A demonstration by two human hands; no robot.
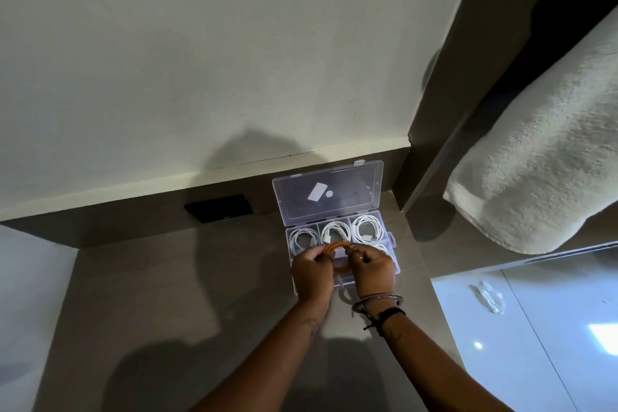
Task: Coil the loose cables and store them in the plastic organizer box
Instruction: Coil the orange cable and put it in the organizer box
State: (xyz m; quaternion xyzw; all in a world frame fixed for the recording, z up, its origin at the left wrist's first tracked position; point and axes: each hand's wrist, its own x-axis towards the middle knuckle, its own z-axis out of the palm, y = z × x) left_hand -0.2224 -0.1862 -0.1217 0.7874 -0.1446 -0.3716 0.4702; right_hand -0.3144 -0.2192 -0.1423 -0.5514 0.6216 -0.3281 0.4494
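A clear plastic organizer box [394, 256] lies open on the brown desk near the wall, its lid [327, 194] tipped back. Each of its three far compartments holds a coiled white cable: left [302, 239], middle [336, 231], right [368, 227]. Another white coil [383, 248] shows at the near right. Both hands hover over the box's near row and hold a coiled orange cable [337, 249] between them. My left hand [312, 273] grips its left side, my right hand [373, 271] pinches its right side. The near compartments are mostly hidden by my hands.
The brown desk [187, 294] meets a pale wall with a black socket plate [219, 208] low on it. A white towel [541, 157] hangs at the right. A glossy white floor [551, 344] with a small white scrap [488, 296] lies right of the desk.
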